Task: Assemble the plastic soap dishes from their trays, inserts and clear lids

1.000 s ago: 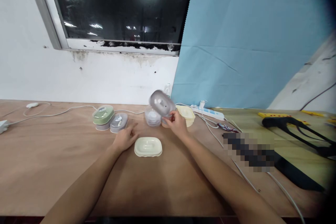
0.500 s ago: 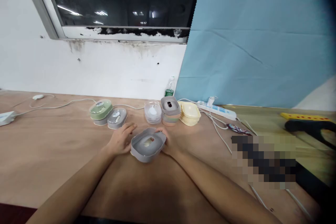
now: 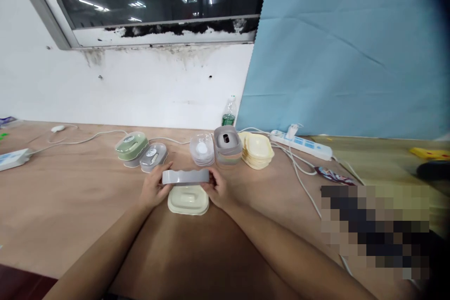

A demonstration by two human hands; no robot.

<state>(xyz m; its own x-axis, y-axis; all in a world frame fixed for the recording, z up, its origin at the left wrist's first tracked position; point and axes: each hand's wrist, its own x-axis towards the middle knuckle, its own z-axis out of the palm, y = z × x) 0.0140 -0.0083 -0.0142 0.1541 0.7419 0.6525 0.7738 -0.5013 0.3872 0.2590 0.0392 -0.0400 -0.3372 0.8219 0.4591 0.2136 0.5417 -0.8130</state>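
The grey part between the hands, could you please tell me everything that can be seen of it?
The grey part looks like smooth, slightly shiny plastic. It shows side-on as a shallow wall with a wavy upper edge and a straighter lower one; its inside is hidden. The left hand holds one end, the right hand the other, roughly level. In the view it sits just above the cream piece; I cannot tell whether they touch.
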